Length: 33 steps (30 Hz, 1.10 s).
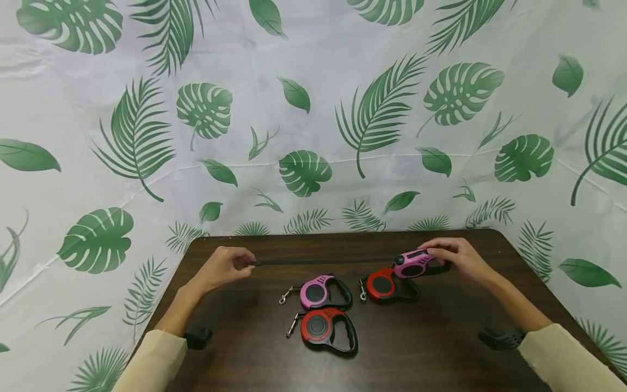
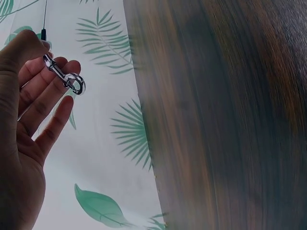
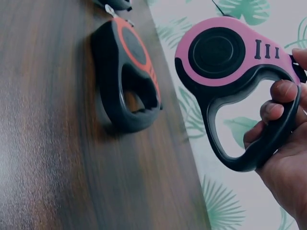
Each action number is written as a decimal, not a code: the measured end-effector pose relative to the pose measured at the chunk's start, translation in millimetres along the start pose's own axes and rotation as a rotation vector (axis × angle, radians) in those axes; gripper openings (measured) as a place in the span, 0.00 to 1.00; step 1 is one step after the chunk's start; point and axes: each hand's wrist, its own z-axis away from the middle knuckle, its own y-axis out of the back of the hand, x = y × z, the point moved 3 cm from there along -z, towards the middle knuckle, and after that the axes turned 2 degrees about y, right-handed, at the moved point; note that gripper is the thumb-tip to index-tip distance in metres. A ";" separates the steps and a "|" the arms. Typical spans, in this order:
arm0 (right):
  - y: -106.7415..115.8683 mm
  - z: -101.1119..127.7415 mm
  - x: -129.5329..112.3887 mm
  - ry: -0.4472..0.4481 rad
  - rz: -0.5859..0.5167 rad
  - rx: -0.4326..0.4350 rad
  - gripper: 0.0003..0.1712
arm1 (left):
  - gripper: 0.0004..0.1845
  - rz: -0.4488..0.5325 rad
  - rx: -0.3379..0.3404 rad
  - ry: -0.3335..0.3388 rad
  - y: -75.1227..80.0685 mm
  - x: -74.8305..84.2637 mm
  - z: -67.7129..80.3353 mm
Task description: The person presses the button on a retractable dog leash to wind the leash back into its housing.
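Observation:
My right hand (image 1: 453, 256) grips the black handle of a pink retractable dog leash (image 3: 211, 52), fingers curled through its loop. A dark cord (image 1: 323, 262) runs from that leash across to my left hand (image 1: 229, 268). In the left wrist view my left thumb and fingers pinch the cord's silver snap hook (image 2: 62, 74), its ring end sticking out past the fingers. Below the held leash lies a red retractable leash (image 1: 381, 285), which it partly overlaps in the head view.
A second pink leash (image 1: 314, 293) and another red leash (image 1: 317, 326) lie at the middle of the dark wooden table (image 1: 416, 348), their hooks pointing left. Behind the table hangs a white leaf-print cloth (image 1: 313, 130).

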 end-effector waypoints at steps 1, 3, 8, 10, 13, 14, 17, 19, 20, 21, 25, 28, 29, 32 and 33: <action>-1.1 0.0 -0.8 0.000 -0.002 0.000 0.13 | 0.08 -0.002 0.000 -0.004 -1.2 1.1 -0.7; -2.6 0.0 -2.4 -0.001 -0.007 0.002 0.13 | 0.08 -0.006 0.001 -0.011 -3.4 2.1 -2.3; -6.6 -0.1 -5.5 -0.009 -0.013 0.008 0.13 | 0.08 -0.013 0.011 -0.028 -5.8 5.5 -5.0; -8.8 -0.1 -6.0 -0.008 -0.010 0.006 0.13 | 0.08 -0.005 0.009 -0.031 -6.9 7.5 -5.5; -11.9 -0.4 -5.9 -0.015 -0.006 0.005 0.13 | 0.08 0.012 0.004 -0.033 -9.1 10.8 -6.2; -12.8 -0.6 -5.8 -0.018 -0.007 0.005 0.13 | 0.08 0.014 0.003 -0.034 -10.1 11.6 -6.5; -15.4 -1.3 -5.5 -0.028 -0.004 0.009 0.13 | 0.08 0.012 0.005 -0.041 -12.9 13.8 -7.5; -16.9 -1.8 -5.6 -0.029 -0.002 0.011 0.14 | 0.08 0.009 0.008 -0.045 -14.6 15.2 -8.4; -17.9 -2.0 -5.6 -0.029 -0.002 0.010 0.14 | 0.08 0.007 0.009 -0.049 -15.4 16.0 -8.9; -18.8 -2.3 -5.8 -0.028 0.000 0.009 0.14 | 0.08 0.009 0.009 -0.054 -15.9 16.9 -9.4; -23.8 -3.7 -6.9 -0.023 0.002 0.002 0.14 | 0.08 0.019 0.003 -0.075 -18.2 21.3 -11.5; -28.5 -5.3 -9.2 -0.016 -0.005 -0.005 0.14 | 0.08 0.029 -0.001 -0.092 -20.1 25.3 -13.3; -29.9 -5.9 -10.2 -0.012 -0.006 -0.007 0.14 | 0.08 0.032 -0.001 -0.097 -20.9 26.5 -14.0; -34.2 -7.6 -12.8 -0.013 -0.017 -0.017 0.14 | 0.08 0.031 -0.008 -0.101 -22.6 30.6 -16.0; -35.3 -8.3 -13.6 -0.014 -0.017 -0.020 0.14 | 0.08 0.029 -0.009 -0.103 -23.4 31.5 -16.6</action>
